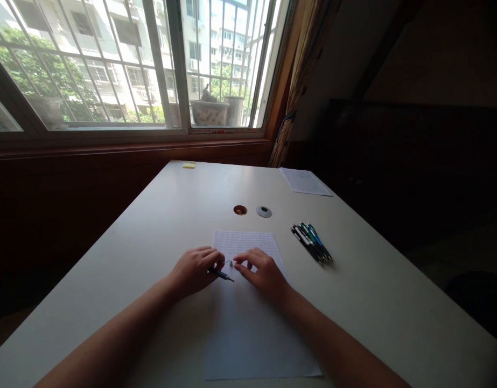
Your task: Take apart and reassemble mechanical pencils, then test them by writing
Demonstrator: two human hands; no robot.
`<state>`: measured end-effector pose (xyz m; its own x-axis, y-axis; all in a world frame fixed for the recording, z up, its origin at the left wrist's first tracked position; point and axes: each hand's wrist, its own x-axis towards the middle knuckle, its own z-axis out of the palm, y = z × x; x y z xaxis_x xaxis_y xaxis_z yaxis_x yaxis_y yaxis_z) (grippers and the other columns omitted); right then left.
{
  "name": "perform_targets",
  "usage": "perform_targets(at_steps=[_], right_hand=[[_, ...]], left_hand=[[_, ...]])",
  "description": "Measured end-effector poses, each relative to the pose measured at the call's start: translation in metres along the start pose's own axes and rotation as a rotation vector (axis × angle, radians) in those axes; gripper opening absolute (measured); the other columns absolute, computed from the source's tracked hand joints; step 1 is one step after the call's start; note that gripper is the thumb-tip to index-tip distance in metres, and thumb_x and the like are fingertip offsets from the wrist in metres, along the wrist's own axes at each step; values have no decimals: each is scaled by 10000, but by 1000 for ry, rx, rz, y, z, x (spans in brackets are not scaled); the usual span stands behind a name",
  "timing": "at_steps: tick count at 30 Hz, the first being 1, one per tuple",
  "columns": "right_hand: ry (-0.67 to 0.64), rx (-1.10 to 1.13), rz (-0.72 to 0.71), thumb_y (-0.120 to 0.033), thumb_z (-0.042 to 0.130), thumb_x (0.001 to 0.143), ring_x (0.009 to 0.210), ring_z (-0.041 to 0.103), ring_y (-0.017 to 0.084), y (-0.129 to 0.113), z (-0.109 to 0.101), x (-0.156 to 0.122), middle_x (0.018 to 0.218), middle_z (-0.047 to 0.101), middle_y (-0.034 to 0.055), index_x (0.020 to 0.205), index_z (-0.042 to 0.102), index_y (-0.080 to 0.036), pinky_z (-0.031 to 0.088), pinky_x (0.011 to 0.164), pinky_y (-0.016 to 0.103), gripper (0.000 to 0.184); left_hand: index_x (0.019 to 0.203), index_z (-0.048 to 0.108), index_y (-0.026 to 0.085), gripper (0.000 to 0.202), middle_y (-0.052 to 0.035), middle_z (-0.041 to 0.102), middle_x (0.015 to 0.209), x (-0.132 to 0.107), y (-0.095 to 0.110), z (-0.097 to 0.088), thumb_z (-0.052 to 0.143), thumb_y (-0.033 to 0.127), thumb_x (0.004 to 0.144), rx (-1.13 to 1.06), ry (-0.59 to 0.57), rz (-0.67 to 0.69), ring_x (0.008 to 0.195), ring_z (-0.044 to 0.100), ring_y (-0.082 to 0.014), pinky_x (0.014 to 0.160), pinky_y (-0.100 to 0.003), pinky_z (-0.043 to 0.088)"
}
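Note:
My left hand (197, 268) is closed around a dark mechanical pencil or pen (221, 274), whose tapered tip points right and slightly down over the paper. A thin pale piece also shows at the left fingertips; its kind is too small to make out. Just beside it is a small greyish part (231, 263), between the two hands. My right hand (259, 268) has its thumb and forefinger curved toward that part, with a slight gap between the tips. Whether they touch it is unclear. Both hands are over a long paper sheet (256, 345) with lines of writing on its far portion.
Several pens or mechanical pencils (312, 243) lie bunched on the white table (151, 226) to the right. Farther back are a round hole (240, 210), its grey cap (264, 212), stacked papers (307, 181) and yellow sticky notes (189, 165). A barred window (183, 64) stands behind.

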<state>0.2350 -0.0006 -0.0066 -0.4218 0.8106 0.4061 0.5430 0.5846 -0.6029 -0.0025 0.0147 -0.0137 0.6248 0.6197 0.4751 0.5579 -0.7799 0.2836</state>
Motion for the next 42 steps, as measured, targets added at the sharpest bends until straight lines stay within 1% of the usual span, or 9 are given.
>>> perform_targets(at_steps=[4, 9, 16, 23, 28, 35, 42], right_hand=[[-5, 24, -15, -235, 645, 913, 802, 592, 186, 0, 0, -2, 873, 685, 21, 989, 694, -242, 468, 777, 332, 91], [-18, 60, -38, -260, 628, 930, 843, 598, 199, -4, -1, -2, 871, 690, 28, 953, 692, -243, 469, 781, 336, 70], [-2, 119, -44, -233, 647, 916, 826, 595, 188, -3, -2, -5, 867, 683, 25, 943, 678, -233, 474, 775, 331, 42], [17, 168, -92, -207, 681, 882, 770, 580, 173, -1, -2, -4, 811, 651, 20, 887, 664, -210, 473, 736, 316, 18], [12, 179, -91, -215, 689, 878, 764, 568, 173, 0, -4, -5, 796, 636, 16, 853, 648, -209, 463, 733, 315, 49], [6, 195, -67, -228, 680, 887, 771, 571, 167, 0, -4, -8, 821, 635, 20, 862, 642, -208, 459, 695, 287, 50], [31, 183, -31, -253, 681, 886, 703, 552, 153, 3, -6, -8, 803, 636, 17, 838, 644, -206, 456, 649, 278, 77]], left_hand=[[885, 571, 212, 129, 2, 634, 764, 0, 4, 3, 558, 99, 825, -29, -12, 24, 679, 562, -144, 632, -244, 400], [888, 568, 218, 176, 12, 631, 759, 2, 8, 3, 574, 69, 794, -70, -5, 44, 676, 559, -136, 629, -239, 397], [898, 567, 211, 171, 3, 632, 758, 1, 6, 5, 562, 68, 803, -109, 14, 52, 670, 547, -135, 630, -238, 396], [889, 576, 202, 107, 0, 635, 744, 2, 10, 3, 541, 106, 857, -110, 52, 85, 655, 549, -126, 615, -235, 401], [893, 591, 200, 94, -5, 638, 737, 3, 11, 3, 526, 132, 885, -95, 56, 104, 651, 557, -122, 608, -236, 413], [897, 594, 198, 99, -13, 649, 748, 3, 11, 3, 521, 131, 887, -97, 47, 103, 660, 570, -127, 610, -237, 425], [893, 586, 202, 95, -5, 649, 743, 3, 11, 2, 526, 129, 882, -96, 51, 108, 655, 566, -126, 607, -239, 424]])
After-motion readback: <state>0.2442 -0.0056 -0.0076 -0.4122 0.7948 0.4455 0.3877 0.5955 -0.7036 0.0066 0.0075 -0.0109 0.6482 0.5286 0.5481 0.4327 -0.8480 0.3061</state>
